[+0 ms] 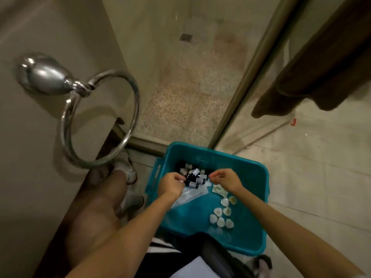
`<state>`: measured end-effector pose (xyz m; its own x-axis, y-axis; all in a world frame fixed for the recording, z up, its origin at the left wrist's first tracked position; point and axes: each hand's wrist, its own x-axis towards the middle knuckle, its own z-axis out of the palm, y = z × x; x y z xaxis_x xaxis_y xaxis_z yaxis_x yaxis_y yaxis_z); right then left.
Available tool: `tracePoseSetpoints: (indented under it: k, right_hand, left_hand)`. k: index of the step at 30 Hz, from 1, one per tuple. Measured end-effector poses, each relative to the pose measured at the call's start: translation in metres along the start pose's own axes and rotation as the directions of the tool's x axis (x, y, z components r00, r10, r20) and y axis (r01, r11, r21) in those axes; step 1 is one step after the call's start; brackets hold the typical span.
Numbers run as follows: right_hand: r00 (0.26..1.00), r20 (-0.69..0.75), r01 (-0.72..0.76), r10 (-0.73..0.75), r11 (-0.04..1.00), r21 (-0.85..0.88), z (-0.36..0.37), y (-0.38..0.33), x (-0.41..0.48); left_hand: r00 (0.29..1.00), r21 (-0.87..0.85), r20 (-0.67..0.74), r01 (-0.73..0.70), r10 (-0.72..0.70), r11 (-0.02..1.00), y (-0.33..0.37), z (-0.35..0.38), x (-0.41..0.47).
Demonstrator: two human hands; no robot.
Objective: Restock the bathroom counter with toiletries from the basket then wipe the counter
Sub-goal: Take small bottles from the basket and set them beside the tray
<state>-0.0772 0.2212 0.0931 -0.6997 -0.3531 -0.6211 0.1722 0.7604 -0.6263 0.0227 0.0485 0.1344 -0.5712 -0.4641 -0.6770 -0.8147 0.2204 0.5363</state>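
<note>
Head view. Item: teal rectangular plastic basket [259,197], standing on the pale tiled floor [321,177] in front of the person.

Contents, far end: a heap of small dark bottles with white caps [195,176].
Contents, middle: flat white paper packets [192,194].
Contents, near right: a cluster of small round white wrapped soaps [221,216].

Left hand [172,184]: over the heap's left edge, fingers curled, tips pinching one of the bottles.
Right hand [226,180]: over the heap's right edge, fingers curled with the tips drawn together. Whether they hold anything cannot be told.
The two hands are close together, both forearms reaching in over the basket's near rim.

Surroundings:
- Left of the basket: the person's bare knee and a white shoe [128,169].
- Left wall: a chrome towel ring [100,119] on a rounded chrome mount, hanging free.
- Beyond the basket: a speckled pebble shower floor [180,101] with a square drain [185,37], bordered by a metal-framed glass door [241,85].
- Upper right: a hanging brown towel [321,67].
- Under the towel, on the tiles: a small red object [293,121].
</note>
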Motion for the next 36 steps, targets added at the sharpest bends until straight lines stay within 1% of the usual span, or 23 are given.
tracePoseSetpoints:
  k: [3, 5, 8, 9, 12, 15, 18, 20, 23, 25, 27, 29, 30, 32, 33, 34, 36]
  right_hand:
    - [0.994, -0.016, -0.104, 0.104, 0.995, 0.003, 0.023, 0.018, 0.030]
    - [0.987, -0.022, -0.158, 0.158, 0.987, 0.000, 0.040, 0.030, 0.050]
    - [0.981, -0.031, -0.193, 0.193, 0.981, -0.016, 0.067, 0.044, 0.081]
    - [0.982, -0.018, -0.190, 0.189, 0.981, -0.046, 0.078, 0.045, 0.090]
    - [0.989, 0.047, -0.132, 0.144, 0.973, -0.190, 0.108, 0.046, 0.115]
    - [0.990, 0.130, -0.015, 0.055, 0.957, -0.289, 0.136, 0.040, 0.134]
    - [0.984, 0.175, 0.054, 0.031, 0.887, -0.459, 0.155, 0.039, 0.151]
    - [0.979, 0.203, 0.101, 0.018, 0.823, -0.560, 0.161, 0.039, 0.164]
    - [0.960, 0.272, 0.131, 0.066, 0.754, -0.644, 0.168, 0.039, 0.184]
    - [0.941, 0.308, 0.100, 0.142, 0.752, -0.652, 0.171, 0.037, 0.195]
    - [0.937, 0.298, 0.039, 0.182, 0.793, -0.608, 0.175, 0.036, 0.200]
    - [0.935, 0.275, -0.065, 0.223, 0.873, -0.484, 0.181, 0.038, 0.201]
    - [0.934, 0.254, -0.140, 0.253, 0.909, -0.393, 0.184, 0.040, 0.199]
    - [0.929, 0.201, -0.232, 0.309, 0.914, -0.332, 0.192, 0.049, 0.198]
    - [0.929, 0.186, -0.249, 0.319, 0.913, -0.322, 0.194, 0.052, 0.195]
    - [0.942, 0.177, -0.228, 0.287, 0.929, -0.293, 0.195, 0.051, 0.192]
    - [0.970, 0.193, -0.109, 0.145, 0.976, -0.187, 0.196, 0.049, 0.186]
  left_hand:
    - [0.993, -0.104, 0.044, 0.117, -0.113, 0.988, -0.010, 0.015, 0.034]
    - [0.985, -0.162, 0.068, 0.168, -0.158, 0.973, -0.015, 0.026, 0.054]
    - [0.977, -0.187, 0.096, 0.205, -0.190, 0.961, -0.027, 0.042, 0.078]
    - [0.973, -0.197, 0.107, 0.225, -0.207, 0.954, -0.031, 0.045, 0.082]
    - [0.957, -0.255, 0.133, 0.284, -0.258, 0.924, -0.048, 0.049, 0.093]
    - [0.929, -0.314, 0.133, 0.370, -0.346, 0.874, -0.063, 0.045, 0.101]
    - [0.896, -0.415, 0.142, 0.439, -0.420, 0.797, -0.070, 0.039, 0.110]
    - [0.899, -0.449, 0.159, 0.435, -0.409, 0.780, -0.068, 0.034, 0.112]
    - [0.922, -0.437, 0.210, 0.387, -0.326, 0.812, -0.062, 0.031, 0.111]
    - [0.930, -0.408, 0.235, 0.359, -0.283, 0.840, -0.058, 0.032, 0.109]
    - [0.933, -0.390, 0.241, 0.344, -0.266, 0.854, -0.056, 0.033, 0.108]
    - [0.929, -0.372, 0.243, 0.356, -0.280, 0.858, -0.058, 0.036, 0.105]
    - [0.926, -0.365, 0.241, 0.363, -0.289, 0.857, -0.059, 0.037, 0.104]
    - [0.921, -0.374, 0.249, 0.376, -0.299, 0.848, -0.060, 0.037, 0.103]
    - [0.916, -0.381, 0.253, 0.390, -0.311, 0.838, -0.060, 0.037, 0.103]
    - [0.910, -0.388, 0.251, 0.407, -0.330, 0.827, -0.060, 0.038, 0.103]
    - [0.893, -0.423, 0.221, 0.449, -0.391, 0.787, -0.061, 0.039, 0.108]
